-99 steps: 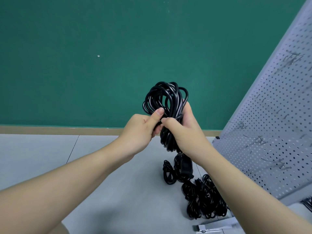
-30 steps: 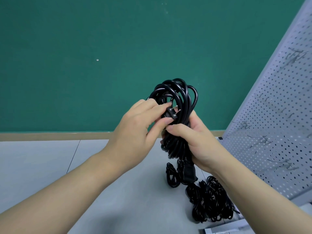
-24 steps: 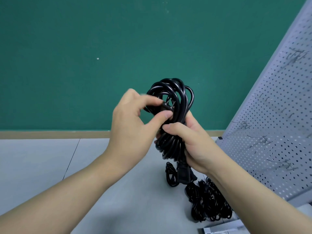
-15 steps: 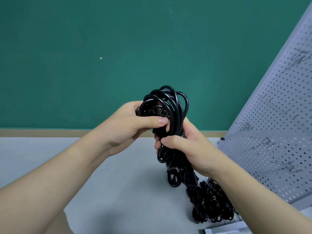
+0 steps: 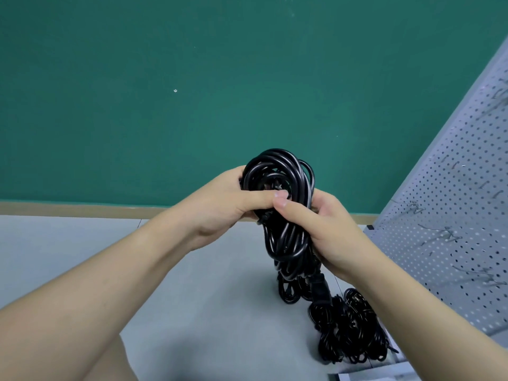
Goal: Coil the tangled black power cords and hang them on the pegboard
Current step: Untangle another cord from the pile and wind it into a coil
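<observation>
I hold a coiled black power cord point(image 5: 286, 243) upright in front of me, above the floor. My left hand point(image 5: 225, 204) grips the upper loops from the left, its thumb lying across the coil. My right hand point(image 5: 324, 232) wraps the coil's middle from the right. A metal-pronged plug shows inside the top loops. A black connector point(image 5: 320, 288) hangs below the coil. More tangled black cords point(image 5: 349, 334) lie in a heap on the floor below. The grey pegboard point(image 5: 453, 210) leans at the right with thin wire hooks point(image 5: 445, 235) on it.
A green wall point(image 5: 192, 92) with a tan baseboard stands behind. The grey floor point(image 5: 82, 243) spreads to the left. A light-coloured flat object point(image 5: 371, 376) peeks in at the bottom edge, beside the cord heap.
My left hand pushed the plug into the top loops, then settled its thumb across the coil. The coil dropped slightly lower, with my right hand keeping its grip throughout.
</observation>
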